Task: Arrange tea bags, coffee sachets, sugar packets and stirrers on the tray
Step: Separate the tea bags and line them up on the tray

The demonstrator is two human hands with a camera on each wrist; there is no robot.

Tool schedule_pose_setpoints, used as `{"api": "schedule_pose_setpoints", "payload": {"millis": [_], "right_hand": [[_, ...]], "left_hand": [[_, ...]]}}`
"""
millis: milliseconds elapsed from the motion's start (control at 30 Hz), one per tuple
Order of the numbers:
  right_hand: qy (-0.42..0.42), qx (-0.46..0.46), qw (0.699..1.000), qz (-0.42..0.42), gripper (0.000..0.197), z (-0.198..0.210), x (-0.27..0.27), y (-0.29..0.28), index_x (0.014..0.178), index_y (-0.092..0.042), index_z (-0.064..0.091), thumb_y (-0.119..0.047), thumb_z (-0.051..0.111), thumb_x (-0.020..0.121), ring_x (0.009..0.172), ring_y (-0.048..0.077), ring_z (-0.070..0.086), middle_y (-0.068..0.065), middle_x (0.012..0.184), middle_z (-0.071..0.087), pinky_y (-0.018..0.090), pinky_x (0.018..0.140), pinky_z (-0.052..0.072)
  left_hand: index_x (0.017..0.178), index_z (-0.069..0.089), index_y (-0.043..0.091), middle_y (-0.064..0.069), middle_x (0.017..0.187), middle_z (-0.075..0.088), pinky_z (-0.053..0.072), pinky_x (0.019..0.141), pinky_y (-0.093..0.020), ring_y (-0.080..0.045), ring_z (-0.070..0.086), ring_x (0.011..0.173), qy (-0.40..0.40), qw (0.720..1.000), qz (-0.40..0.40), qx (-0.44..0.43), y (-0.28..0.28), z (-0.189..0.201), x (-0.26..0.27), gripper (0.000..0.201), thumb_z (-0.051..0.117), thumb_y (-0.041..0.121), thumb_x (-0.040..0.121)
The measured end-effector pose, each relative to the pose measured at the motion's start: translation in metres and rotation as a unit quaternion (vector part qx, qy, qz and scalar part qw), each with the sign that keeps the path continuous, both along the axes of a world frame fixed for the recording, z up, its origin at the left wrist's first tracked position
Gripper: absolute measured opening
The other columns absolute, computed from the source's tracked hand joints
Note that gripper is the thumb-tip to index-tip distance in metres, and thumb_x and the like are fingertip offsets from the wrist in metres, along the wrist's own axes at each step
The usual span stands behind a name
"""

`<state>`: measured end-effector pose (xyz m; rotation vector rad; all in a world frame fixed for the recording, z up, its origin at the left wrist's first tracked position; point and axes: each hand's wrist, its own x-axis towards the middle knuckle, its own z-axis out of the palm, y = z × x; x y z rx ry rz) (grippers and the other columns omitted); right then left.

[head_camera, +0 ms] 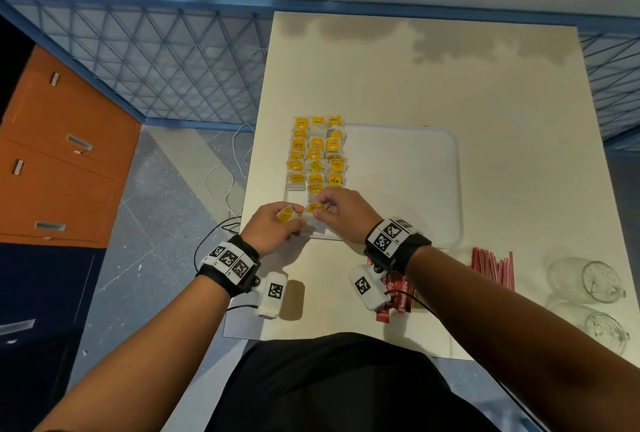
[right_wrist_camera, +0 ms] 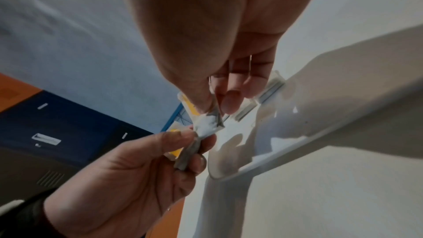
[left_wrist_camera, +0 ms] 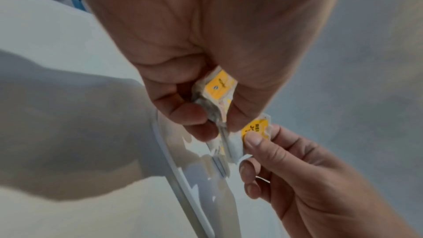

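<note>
Over near tray corner: tea bag (head_camera: 316, 208) pinched in right hand (head_camera: 341, 211); a second tea bag (head_camera: 285, 215) pinched in left hand (head_camera: 273, 227)
Fingers: both hands clamped thumb to fingertip on the packets
Handling: judged light, thin, crinkly, easy to crease; grip by an edge
Tray (head_camera: 415, 168): three rows of tea bags (head_camera: 317, 154) fill the left side
Table (head_camera: 433, 85): red coffee sachets (head_camera: 398, 293), stirrers (head_camera: 493, 267), two glasses (head_camera: 588, 281)
Head view: shows rows, supplies
Wrist views: show the pinch and tray rim (left_wrist_camera: 178, 178) only
</note>
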<state>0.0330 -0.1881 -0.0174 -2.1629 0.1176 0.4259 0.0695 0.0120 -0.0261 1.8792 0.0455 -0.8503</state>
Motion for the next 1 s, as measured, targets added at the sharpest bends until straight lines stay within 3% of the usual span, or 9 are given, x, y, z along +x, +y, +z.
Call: {"api": "schedule_pose_setpoints", "payload": {"millis": [167,267,333,400,533,633,800,900,1000], "right_hand": [[-0.010,-0.042,0.999,0.018,0.011,-0.007,0.022,0.012,0.106,-0.020,0.067,-0.027,0.063,0.097,0.091,0.021,0.061,-0.004,0.095,0.065,0.036,0.079,0.051],[-0.016,-0.076,0.996,0.047,0.013,-0.010,0.035,0.021,0.108,-0.020,0.067,-0.027,0.061,0.099,0.090,0.024,0.062,-0.003,0.094,0.065,0.033,0.074,0.046],[-0.017,-0.106,0.992,0.067,0.014,-0.013,0.042,0.027,0.109,-0.021,0.066,-0.028,0.059,0.099,0.092,0.025,0.063,0.001,0.099,0.069,0.031,0.072,0.042],[-0.016,-0.143,0.986,0.086,0.014,-0.017,0.049,0.031,0.108,-0.022,0.064,-0.030,0.057,0.099,0.092,0.027,0.063,0.003,0.099,0.070,0.033,0.072,0.044],[-0.021,-0.191,0.977,0.093,0.012,-0.020,0.060,0.034,0.107,-0.023,0.061,-0.031,0.055,0.101,0.087,0.027,0.063,0.002,0.092,0.069,0.035,0.072,0.049],[-0.032,-0.205,0.974,0.087,0.012,-0.023,0.064,0.036,0.105,-0.021,0.061,-0.030,0.057,0.099,0.090,0.028,0.064,0.001,0.100,0.068,0.037,0.076,0.052],[-0.043,-0.213,0.973,0.079,0.017,-0.026,0.066,0.039,0.113,-0.019,0.062,-0.027,0.055,0.101,0.095,0.031,0.064,0.004,0.115,0.064,0.041,0.082,0.053],[-0.052,-0.208,0.974,0.070,0.018,-0.026,0.066,0.039,0.116,-0.020,0.060,-0.027,0.056,0.100,0.094,0.033,0.064,0.004,0.119,0.061,0.042,0.080,0.054],[-0.049,-0.188,0.980,0.049,0.019,-0.024,0.064,0.038,0.115,-0.022,0.056,-0.030,0.060,0.098,0.089,0.032,0.064,0.001,0.119,0.060,0.043,0.078,0.055]], "left_hand": [[0.112,0.066,0.001,-0.015,0.095,0.074,0.052,0.059,-0.019,-0.014,0.071,0.068,0.020,0.997,0.075,-0.022,0.012,0.003,0.010,0.020,0.060,-0.003,0.093],[0.108,0.064,-0.006,-0.017,0.095,0.074,0.052,0.060,-0.020,-0.015,0.068,0.069,0.023,0.994,0.097,-0.039,0.020,0.007,0.015,0.021,0.050,-0.009,0.092],[0.105,0.066,-0.007,-0.017,0.098,0.075,0.056,0.068,-0.023,-0.018,0.069,0.076,0.027,0.993,0.111,-0.036,0.025,0.008,0.017,0.020,0.050,-0.010,0.093],[0.100,0.070,-0.004,-0.019,0.098,0.076,0.054,0.077,-0.031,-0.022,0.068,0.083,0.024,0.993,0.112,-0.027,0.030,0.007,0.018,0.017,0.054,-0.006,0.094],[0.092,0.075,0.010,-0.017,0.094,0.076,0.056,0.080,-0.033,-0.025,0.067,0.085,0.021,0.991,0.134,-0.012,0.035,0.003,0.020,0.020,0.060,-0.004,0.093],[0.093,0.075,0.013,-0.012,0.094,0.075,0.058,0.079,-0.031,-0.024,0.069,0.085,0.022,0.989,0.146,-0.007,0.035,-0.002,0.022,0.019,0.062,0.000,0.094],[0.096,0.073,0.010,-0.022,0.098,0.073,0.058,0.081,-0.039,-0.027,0.068,0.083,0.018,0.993,0.113,0.006,0.035,-0.006,0.024,0.014,0.063,0.000,0.094],[0.095,0.072,0.014,-0.011,0.088,0.073,0.055,0.069,-0.024,-0.017,0.066,0.073,-0.014,0.995,0.089,0.036,0.033,-0.005,0.025,0.013,0.068,0.002,0.091],[0.092,0.071,0.013,-0.012,0.086,0.074,0.053,0.070,-0.021,-0.014,0.067,0.071,-0.032,0.995,0.087,0.043,0.031,-0.009,0.027,0.014,0.072,0.000,0.087]]}}
